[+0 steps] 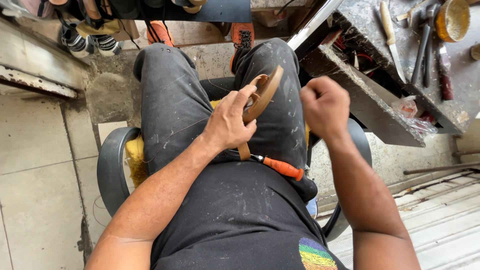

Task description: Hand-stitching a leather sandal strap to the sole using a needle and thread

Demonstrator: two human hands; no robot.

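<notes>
Tan leather sandal (264, 93) stands on edge over the lap of a seated person in dark, dust-flecked trousers, gripped around its near side by the left hand (231, 120). Just to its right, the right hand (325, 106) is closed into a fist, though what it pinches cannot be made out. An orange-handled tool (282, 168) lies across the lap below. A cluttered workbench (380, 100) with a knife (392, 40) sits at far right.
</notes>
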